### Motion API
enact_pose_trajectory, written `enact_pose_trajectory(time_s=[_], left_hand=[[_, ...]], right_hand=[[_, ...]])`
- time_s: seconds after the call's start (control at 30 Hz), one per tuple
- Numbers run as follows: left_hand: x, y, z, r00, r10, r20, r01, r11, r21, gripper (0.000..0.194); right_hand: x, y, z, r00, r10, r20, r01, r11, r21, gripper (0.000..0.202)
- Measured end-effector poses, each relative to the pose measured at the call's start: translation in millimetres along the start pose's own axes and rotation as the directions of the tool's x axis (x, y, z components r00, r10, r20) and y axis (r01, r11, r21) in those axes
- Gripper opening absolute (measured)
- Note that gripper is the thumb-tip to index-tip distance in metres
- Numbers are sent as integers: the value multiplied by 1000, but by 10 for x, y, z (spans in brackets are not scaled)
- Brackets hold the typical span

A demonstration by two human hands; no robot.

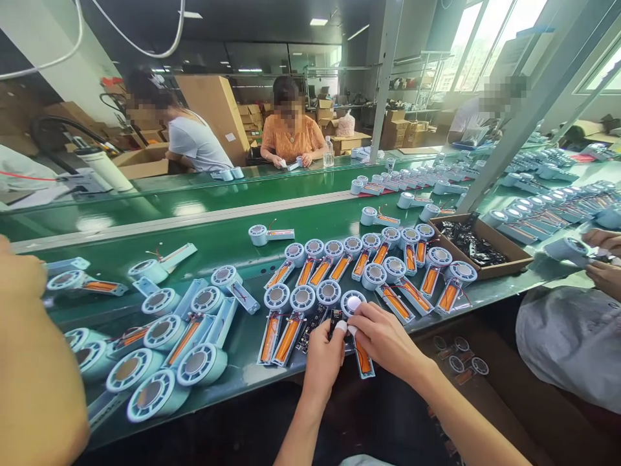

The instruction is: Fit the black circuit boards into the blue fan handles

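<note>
While both hands meet at the near edge of the glossy green worktop, the left hand is clamped on a small black rectangular circuit board, and the right hand lies just beside it, over a pale-blue plastic housing with a round silver-disc head and an orange-filled handle. Whether the right fingertips are pinched on anything I cannot tell (each hand wears a white cover on one digit). From the hands, that housing's head sits at 12 o'clock and its handle points to 5. More black circuit boards lie near the left hand, at 9 o'clock. Similar pale-blue housings stand in rows from 11 to 1 o'clock; a looser cluster of pale-blue housings fills 9 o'clock. At 2 o'clock, a shallow brown cardboard tray holds black parts. Across the worktop, at 11 o'clock, sits a co-worker in an orange top.
</note>
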State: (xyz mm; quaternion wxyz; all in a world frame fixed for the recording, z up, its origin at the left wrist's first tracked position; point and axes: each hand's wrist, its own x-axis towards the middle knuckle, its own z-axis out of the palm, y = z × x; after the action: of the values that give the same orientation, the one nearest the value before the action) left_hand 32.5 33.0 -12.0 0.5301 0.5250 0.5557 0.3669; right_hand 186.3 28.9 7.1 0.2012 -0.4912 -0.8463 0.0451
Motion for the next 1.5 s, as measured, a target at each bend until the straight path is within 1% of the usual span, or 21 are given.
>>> enact_pose_trajectory(time_s=[0.1, 0.2, 0.37, 0.57, 0.7, 0.9, 1.1, 1.33, 1.4, 1.5], left_hand=[[-23, 1, -5, 999, 47, -17, -46, 997, 62, 29], [-59, 3, -27, 990, 134, -44, -125, 980, 154, 26], [-122, 24, -61, 966, 258, -33, -239, 931, 277, 26], [-149, 24, -60, 940, 340, -17, -308, 870, 385, 29], [-149, -1, -60, 926, 378, -22, -327, 829, 454, 29], [-154, -56, -68, 916, 401, 3, -339, 771, 539, 31], [-173, -63, -105, 921, 385, 59, -343, 731, 589, 35], [-113, 16, -267, 918, 348, 192, -396, 758, 519, 37], [-113, 35, -296, 919, 333, 211, -394, 771, 501, 36], [-120, 53, -313, 920, 319, 229, -392, 793, 466, 35]], right_hand=[[-17, -5, 21, 999, 16, -33, -16, 1000, 25, 16], [-9, 1, 18, 998, 31, -52, -29, 999, 34, 16], [21, 13, 14, 997, 48, -66, -45, 998, 40, 17], [52, -13, 11, 995, 71, -69, -68, 997, 39, 17], [60, -28, -5, 995, 84, -63, -81, 996, 35, 17], [75, -41, -31, 995, 87, -41, -85, 996, 31, 17], [91, -48, -42, 996, 86, -25, -85, 996, 41, 16], [59, 75, -51, 999, 42, 13, -44, 992, 120, 15], [47, 117, -65, 999, 29, 17, -32, 989, 145, 14], [28, 163, -74, 1000, -8, 17, 4, 981, 192, 21]])
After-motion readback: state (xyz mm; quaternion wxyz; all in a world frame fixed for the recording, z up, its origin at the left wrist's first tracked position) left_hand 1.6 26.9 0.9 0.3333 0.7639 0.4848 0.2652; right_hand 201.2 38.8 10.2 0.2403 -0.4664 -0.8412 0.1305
